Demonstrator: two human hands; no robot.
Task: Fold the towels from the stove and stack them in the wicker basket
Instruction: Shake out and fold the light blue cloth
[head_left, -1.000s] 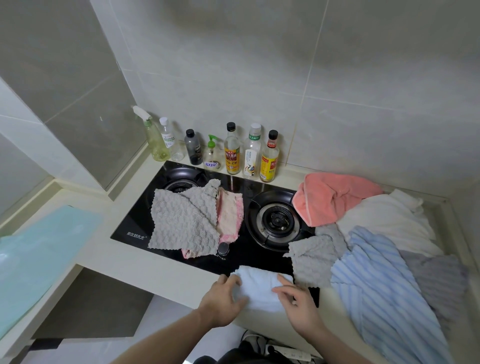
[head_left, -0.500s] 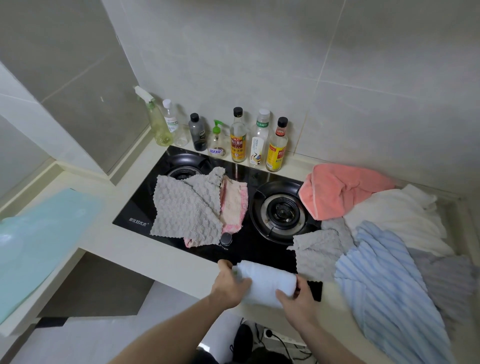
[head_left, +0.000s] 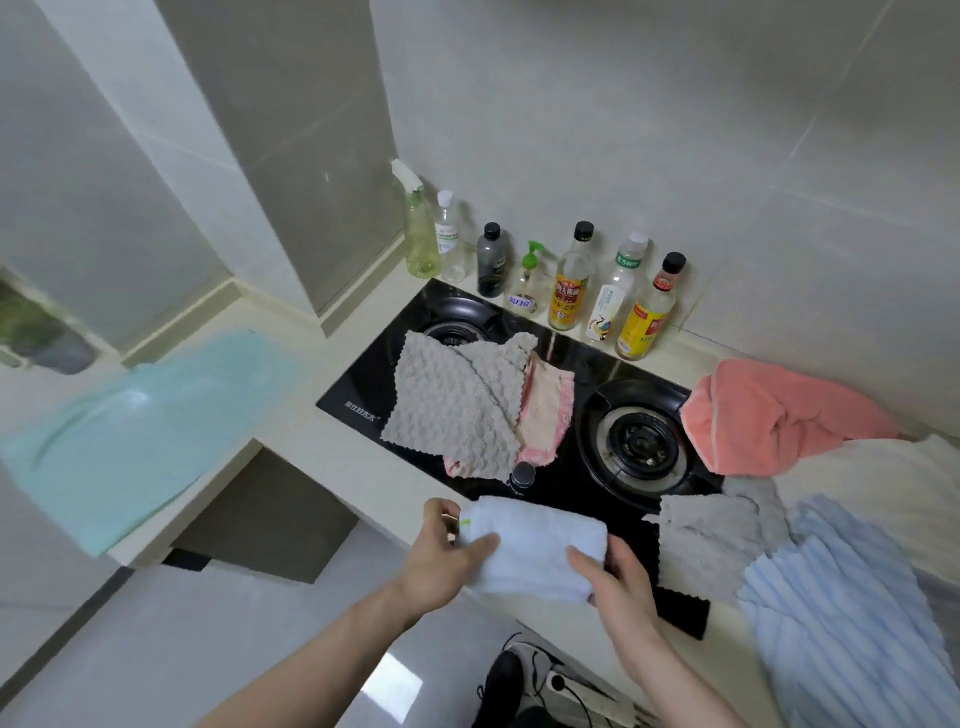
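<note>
Head view. Both hands hold a folded pale-blue towel (head_left: 537, 552) over the near edge of the surface (head_left: 332, 447), just in front of the black gas stove (head_left: 558, 410). Left hand (head_left: 448, 558) grips the towel's left end, thumb on top beside a small green tag; right hand (head_left: 621, 582) grips the right end, thumb over the upper face, fingers hidden under the cloth. Both closed on the towel, neither nearer than the other.

The bundle's long axis runs left to right across the body, slightly tilted, right end nearer the camera. It looks fully folded, a compact rectangle.

Wicker basket: not in view, so which way the towel must travel cannot be told.

Still on the stove: grey waffle cloth (head_left: 452, 405) overlapping a pink-edged cloth (head_left: 545, 415) over the left burner. To the right, a smaller grey cloth (head_left: 711, 535), coral towel (head_left: 769, 415), white towel (head_left: 883, 483) and blue striped towel (head_left: 841, 613) lie heaped. Bottles (head_left: 569, 280) line the tiled wall behind.

Judgement: folding of this piece done; carrying to the basket is next, many towels left.
</note>
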